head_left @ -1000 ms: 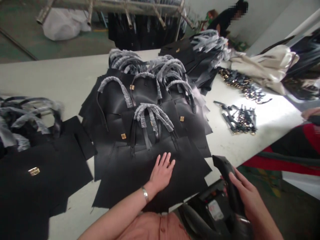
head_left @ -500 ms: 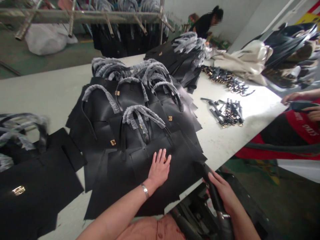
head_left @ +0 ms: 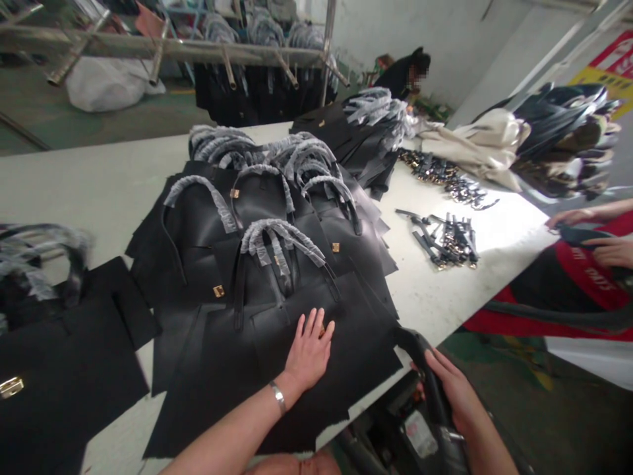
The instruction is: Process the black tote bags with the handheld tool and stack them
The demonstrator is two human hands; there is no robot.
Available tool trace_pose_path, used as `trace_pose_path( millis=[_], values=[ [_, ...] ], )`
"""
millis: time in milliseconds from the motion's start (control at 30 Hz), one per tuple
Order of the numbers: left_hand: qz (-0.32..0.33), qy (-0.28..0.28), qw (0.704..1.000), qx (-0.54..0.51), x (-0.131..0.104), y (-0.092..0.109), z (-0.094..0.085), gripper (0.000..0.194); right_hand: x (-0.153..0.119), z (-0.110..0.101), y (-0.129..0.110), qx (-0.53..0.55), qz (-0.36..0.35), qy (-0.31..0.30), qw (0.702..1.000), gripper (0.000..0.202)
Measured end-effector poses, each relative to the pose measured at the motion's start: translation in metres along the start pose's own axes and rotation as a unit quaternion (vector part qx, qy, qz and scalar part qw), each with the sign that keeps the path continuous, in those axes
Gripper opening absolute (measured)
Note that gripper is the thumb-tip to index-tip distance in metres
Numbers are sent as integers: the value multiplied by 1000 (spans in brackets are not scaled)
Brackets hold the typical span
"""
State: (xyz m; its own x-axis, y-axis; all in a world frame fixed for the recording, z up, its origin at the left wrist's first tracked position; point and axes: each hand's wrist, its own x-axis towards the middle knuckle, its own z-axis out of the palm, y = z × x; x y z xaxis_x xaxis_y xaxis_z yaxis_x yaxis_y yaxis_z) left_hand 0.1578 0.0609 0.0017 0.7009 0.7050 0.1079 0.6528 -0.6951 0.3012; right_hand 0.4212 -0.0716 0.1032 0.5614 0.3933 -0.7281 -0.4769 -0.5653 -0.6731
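Observation:
My left hand lies flat, fingers spread, on a black leather bag panel at the front of a pile. A gold clasp peeks out beside its fingers. Off the pile's right corner, my right hand grips a black hose nozzle with a silver band; its tip reaches the panel's edge. Behind my left hand, bag handles in wrinkled clear plastic arch over the other black panels, some with gold clasps. Another black panel with a clasp lies at the left.
Small black straps with metal hardware lie in heaps on the white table. Cream fabric and more panels are behind. A co-worker's hands hold dark material at right. A metal rack stands at the back.
The view has shifted slightly, so the table sits lower in the frame. My left hand stays flat on the panel; my right hand keeps holding the nozzle near its edge.

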Motion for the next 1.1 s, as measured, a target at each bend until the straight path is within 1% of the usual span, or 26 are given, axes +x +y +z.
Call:
trace_pose_path(
  millis=[33,100,167,200,267,333,400,433,500,533,600,633,667,733,800,900,967,1100],
  values=[
    [-4,0,1000,0,0,0,0,45,3,3,-5,-1,-10,5,1000,91],
    [-13,-4,1000,-2,-1,4,0,45,5,13,-15,-6,-46,35,998,92],
    [-20,-15,1000,-9,-2,12,1,46,-1,26,-24,-16,-80,68,994,95],
    [-22,-22,999,-18,-3,17,2,47,-7,33,-28,-24,-87,69,994,95],
    [-24,-34,998,-50,-6,30,5,49,-21,48,-31,-56,-81,40,994,94],
    [-28,-37,995,-93,-14,40,7,54,-34,67,-29,-95,-66,-26,993,95],
    [-24,-36,990,-136,-26,42,5,56,-43,87,-21,-141,-54,-95,984,97],
    [-22,-34,988,-152,-33,39,2,55,-46,98,-16,-169,-52,-120,977,97],
    [-44,-14,986,-161,-48,23,-8,47,-50,117,-3,-223,-54,-159,960,95],
    [-76,5,985,-153,-53,12,-14,44,-51,125,4,-245,-57,-177,951,93],
    [-175,45,976,-124,-60,-15,-26,43,-53,140,17,-273,-60,-219,935,89],
    [-221,55,967,-111,-60,-28,-31,44,-53,147,22,-284,-61,-239,926,86],
    [-253,54,960,-105,-59,-39,-36,48,-54,154,26,-297,-62,-257,917,84],
    [-279,38,953,-110,-53,-54,-44,56,-53,169,32,-328,-71,-276,901,79],
    [-280,31,952,-120,-47,-61,-47,62,-52,184,32,-356,-86,-274,889,76],
    [-286,37,949,-129,-44,-62,-48,68,-53,200,29,-378,-110,-257,882,71],
    [-290,44,947,-131,-45,-61,-47,70,-56,203,27,-394,-124,-253,875,69],
    [-286,54,948,-131,-50,-61,-43,70,-64,201,27,-437,-135,-249,853,67]
  ],
)
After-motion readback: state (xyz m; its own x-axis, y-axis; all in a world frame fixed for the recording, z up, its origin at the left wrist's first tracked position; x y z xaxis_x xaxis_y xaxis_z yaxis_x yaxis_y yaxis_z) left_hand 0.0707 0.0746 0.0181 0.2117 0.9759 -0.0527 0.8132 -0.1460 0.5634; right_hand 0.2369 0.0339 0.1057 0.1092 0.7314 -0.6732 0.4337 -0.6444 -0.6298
